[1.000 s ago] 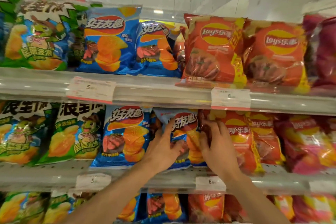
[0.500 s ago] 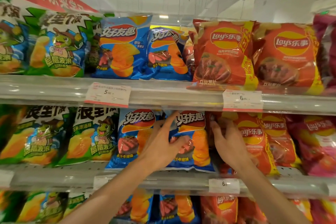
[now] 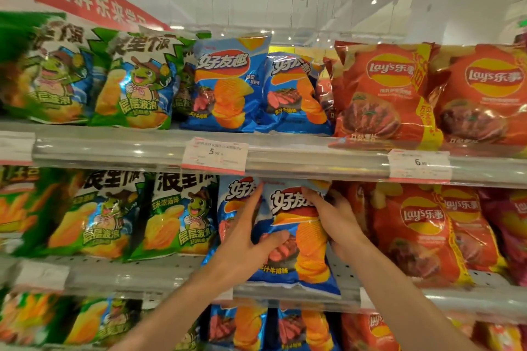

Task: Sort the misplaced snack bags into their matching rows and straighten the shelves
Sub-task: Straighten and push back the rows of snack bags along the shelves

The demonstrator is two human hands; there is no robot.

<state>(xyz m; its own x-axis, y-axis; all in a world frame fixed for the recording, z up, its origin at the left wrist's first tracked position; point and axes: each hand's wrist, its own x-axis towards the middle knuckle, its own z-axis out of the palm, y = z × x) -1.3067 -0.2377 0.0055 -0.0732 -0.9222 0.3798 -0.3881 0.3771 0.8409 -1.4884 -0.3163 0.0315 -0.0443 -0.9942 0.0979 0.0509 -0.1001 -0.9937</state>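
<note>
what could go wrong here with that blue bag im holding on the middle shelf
1. The blue chip bag hangs partly over the shelf edge; if the left hand and right hand let go now, it may tip forward and fall.
2. The right hand sits tight against the red Lay's bag, so pulling out could drag that bag askew.
3. Squeezing the bag may crush the chips.

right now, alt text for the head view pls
Both hands hold a blue chip bag upright on the middle shelf: the left hand grips its left edge with the thumb across the front, and the right hand holds its upper right edge. Green bags stand to its left and red bags to its right, with the same colour order on the shelf above.
</note>
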